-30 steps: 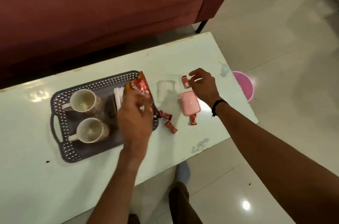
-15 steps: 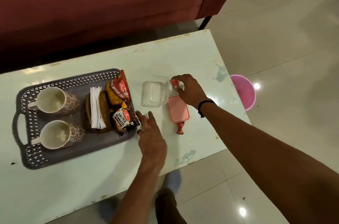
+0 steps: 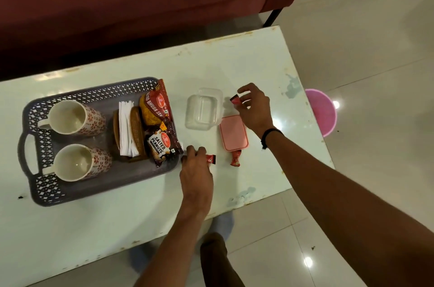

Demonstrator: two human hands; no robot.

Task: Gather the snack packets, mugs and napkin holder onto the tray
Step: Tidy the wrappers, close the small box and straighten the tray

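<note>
A grey lattice tray (image 3: 94,189) on the white table (image 3: 234,61) carries two patterned mugs (image 3: 70,117) (image 3: 76,162), a brown napkin holder (image 3: 135,131) with white napkins, and two red snack packets (image 3: 156,108) (image 3: 162,147). My left hand (image 3: 196,169) is just right of the tray and pinches a small red candy (image 3: 210,159). My right hand (image 3: 254,108) holds another red candy (image 3: 234,99) above the table, right of a clear plastic box (image 3: 203,109). A third candy (image 3: 235,158) lies on the table below the pink lid (image 3: 233,133).
A dark red sofa (image 3: 141,0) runs along the table's far side. A pink bucket (image 3: 320,113) stands on the tiled floor past the table's right end. My legs and a blue slipper (image 3: 223,223) show under the near edge.
My left hand let go of the snack packet on the tray, moved right and picked up a small red candy. My right hand lifted its candy beside the clear box.
</note>
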